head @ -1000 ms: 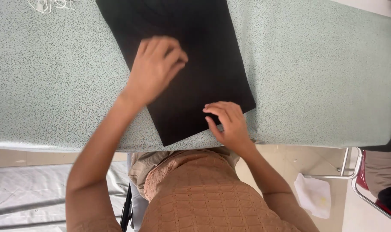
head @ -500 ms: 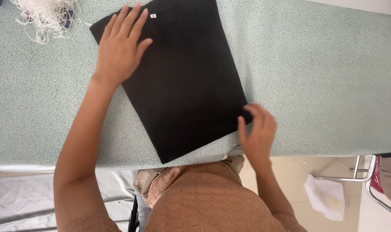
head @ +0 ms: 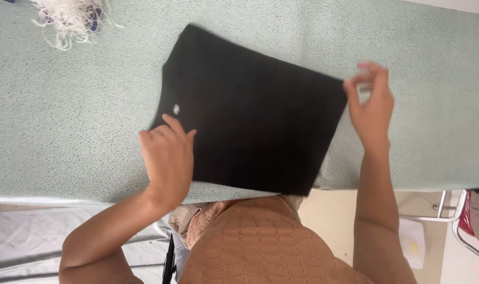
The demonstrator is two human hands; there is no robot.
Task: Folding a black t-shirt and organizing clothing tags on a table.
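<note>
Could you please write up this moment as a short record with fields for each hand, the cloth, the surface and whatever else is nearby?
left hand: lies palm down on the near left corner of the black cloth
right hand: pinches the cloth's right edge with its fingertips
black cloth: folded flat, roughly rectangular, skewed on the table, with a small white speck near its left edge
table: covered in pale green speckled padding
white threads: loose tangle at the far left

Black folded cloth [head: 255, 115] with a small white tag [head: 176, 109] — on a speckled pale-green table [head: 66, 105]; white thread tuft [head: 71, 18].
</note>
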